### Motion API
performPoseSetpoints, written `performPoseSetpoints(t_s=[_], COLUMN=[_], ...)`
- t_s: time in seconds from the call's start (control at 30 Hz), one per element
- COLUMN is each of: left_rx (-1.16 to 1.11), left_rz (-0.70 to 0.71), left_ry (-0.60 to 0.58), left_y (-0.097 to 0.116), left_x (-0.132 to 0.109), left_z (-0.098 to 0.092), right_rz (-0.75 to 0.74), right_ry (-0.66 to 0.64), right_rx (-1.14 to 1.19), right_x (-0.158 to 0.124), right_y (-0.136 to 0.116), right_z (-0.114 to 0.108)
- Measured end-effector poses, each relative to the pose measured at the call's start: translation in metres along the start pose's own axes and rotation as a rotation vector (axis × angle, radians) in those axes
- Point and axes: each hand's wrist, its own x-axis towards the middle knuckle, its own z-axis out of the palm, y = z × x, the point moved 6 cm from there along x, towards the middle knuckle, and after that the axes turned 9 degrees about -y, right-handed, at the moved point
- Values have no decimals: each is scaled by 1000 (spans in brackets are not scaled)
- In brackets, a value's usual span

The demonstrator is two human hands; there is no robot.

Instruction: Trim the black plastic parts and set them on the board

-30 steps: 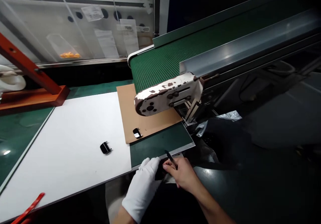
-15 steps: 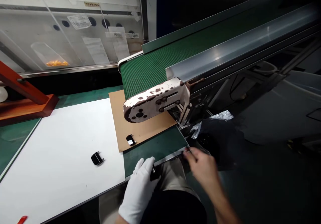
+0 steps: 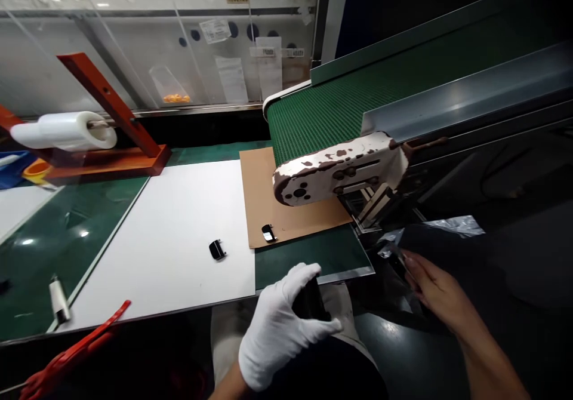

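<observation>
Small black glossy part, at six o'clock below the green bench edge, pinched in the white-gloved left hand; judged light, rigid, slippery, best gripped by its edges; bare right hand, at four o'clock, grip indistinct.

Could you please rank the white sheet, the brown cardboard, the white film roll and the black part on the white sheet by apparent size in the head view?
1. white sheet
2. brown cardboard
3. white film roll, though it sits farther away
4. black part
</observation>
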Motion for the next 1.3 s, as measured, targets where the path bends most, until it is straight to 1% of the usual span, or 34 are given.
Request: performPoseSetpoints(t_s=[0.07,0.13,0.23,0.33,0.37,0.43,0.63,0.77,0.9,1.07,1.3], left_rx=[-38,-60,-66,-88,-96,-106,-137,-183,-232,-245,-226], left_rz=[15,32,58,57,55,49,9,7,23,46,10], left_ry=[-12,-11,28,65,71,77,70,72,73,65,96], left_y=[6,12,19,24,27,30,36,37,39,43,42], left_x=[-3,-5,-8,-10,-10,-10,-10,-10,-11,-11,-11], left_z=[-3,-6,-12,-15,-16,-16,-14,-15,-14,-14,-16], right_rz=[-114,-227,-343,-487,-535,-608,-761,-806,-805,-824,-871], right_ry=[-218,-333,-425,-499,-503,-463,-281,-206,-177,-189,-168], right_rx=[133,180,145,2,-56,-163,-441,-519,-554,-575,-624], right_x=[-9,-19,-33,-50,-55,-62,-69,-71,-71,-72,-74], right_y=[-30,-63,-106,-141,-150,-163,-181,-188,-191,-192,-192], right_z=[21,32,39,47,49,51,55,53,51,52,55])
